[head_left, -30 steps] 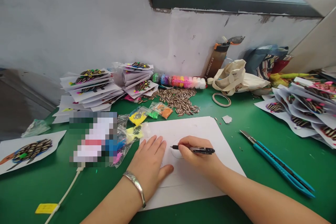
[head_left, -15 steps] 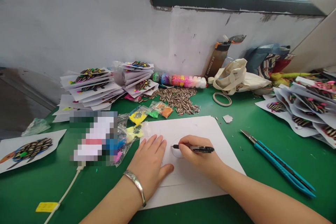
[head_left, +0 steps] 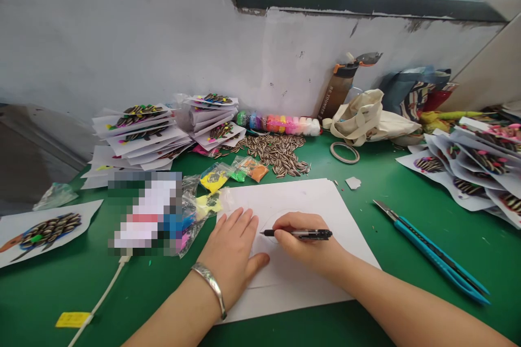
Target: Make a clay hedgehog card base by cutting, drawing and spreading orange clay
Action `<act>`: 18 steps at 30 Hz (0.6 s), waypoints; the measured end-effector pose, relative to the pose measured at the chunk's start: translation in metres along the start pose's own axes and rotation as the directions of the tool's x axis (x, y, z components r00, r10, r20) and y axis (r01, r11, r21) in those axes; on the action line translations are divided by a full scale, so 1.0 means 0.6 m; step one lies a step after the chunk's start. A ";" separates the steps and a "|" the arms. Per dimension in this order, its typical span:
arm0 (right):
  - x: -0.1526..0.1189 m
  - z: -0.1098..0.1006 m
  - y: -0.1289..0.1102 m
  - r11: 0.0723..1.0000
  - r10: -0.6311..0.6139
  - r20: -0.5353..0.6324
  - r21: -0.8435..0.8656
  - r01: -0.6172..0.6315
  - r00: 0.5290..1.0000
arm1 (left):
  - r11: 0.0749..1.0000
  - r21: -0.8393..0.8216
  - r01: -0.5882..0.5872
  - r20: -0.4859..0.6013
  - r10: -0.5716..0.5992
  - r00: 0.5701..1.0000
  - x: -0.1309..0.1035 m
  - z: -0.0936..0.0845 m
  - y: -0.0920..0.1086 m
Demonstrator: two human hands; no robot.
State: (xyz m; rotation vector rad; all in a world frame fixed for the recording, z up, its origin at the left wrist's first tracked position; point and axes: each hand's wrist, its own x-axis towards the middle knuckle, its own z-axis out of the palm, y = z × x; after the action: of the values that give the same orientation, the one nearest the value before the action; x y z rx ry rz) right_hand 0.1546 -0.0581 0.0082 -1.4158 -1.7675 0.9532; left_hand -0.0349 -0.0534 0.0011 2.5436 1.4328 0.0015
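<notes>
White paper [head_left: 313, 198] lies on the green table, with faint curved lines drawn near its middle. My left hand [head_left: 234, 249] rests flat on the paper's left part, fingers spread, a silver bangle on the wrist. A black pen [head_left: 303, 234] is pinched in my right hand [head_left: 311, 244], held low and slanting, its tip pointing left towards my left fingers. The tip is at or just above the sheet; I cannot tell which. My right palm and fingers cover part of the drawn curve.
A blue utility knife [head_left: 439, 257] with its blade out lies at right. Behind the paper are loose sunflower seeds [head_left: 279, 153], a tape roll [head_left: 344, 153] and bags of coloured clay [head_left: 214, 179]. Seed-picture stacks [head_left: 142, 135] stand left and right. A cable [head_left: 103, 295] runs at left.
My right hand has shifted the pen tip slightly left and down across the paper, and more of the curved line shows. My left hand has stayed in place.
</notes>
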 end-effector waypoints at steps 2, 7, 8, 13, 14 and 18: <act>0.000 -0.004 -0.004 0.998 0.052 0.002 0.018 -0.052 0.999 | 1.000 -0.002 -0.005 -0.006 0.005 1.000 0.000 0.001 -0.001; -0.001 -0.005 -0.004 0.999 -0.007 0.021 0.034 0.006 1.000 | 1.000 -0.013 -0.008 -0.017 0.008 1.000 0.001 0.002 -0.002; -0.002 -0.003 -0.004 0.999 -0.028 0.024 0.028 0.027 0.999 | 1.000 -0.016 -0.009 -0.020 0.009 1.000 0.000 0.002 -0.002; -0.005 0.000 -0.003 0.998 -0.059 0.032 0.018 0.058 0.998 | 1.000 -0.017 -0.007 -0.019 0.006 1.000 -0.002 0.002 -0.001; -0.005 0.000 -0.003 0.998 -0.059 0.034 0.016 0.059 0.998 | 1.000 -0.015 -0.006 -0.018 0.006 1.000 -0.002 0.002 -0.001; -0.005 -0.001 -0.002 0.998 -0.063 0.046 -0.001 0.063 0.997 | 1.000 -0.005 -0.005 -0.010 0.005 1.000 0.000 -0.001 -0.001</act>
State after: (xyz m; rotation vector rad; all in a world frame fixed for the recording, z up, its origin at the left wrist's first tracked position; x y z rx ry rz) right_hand 0.1550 -0.0612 0.0091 -1.3413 -1.8368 0.9573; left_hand -0.0353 -0.0530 0.0015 2.5464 1.4282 0.0189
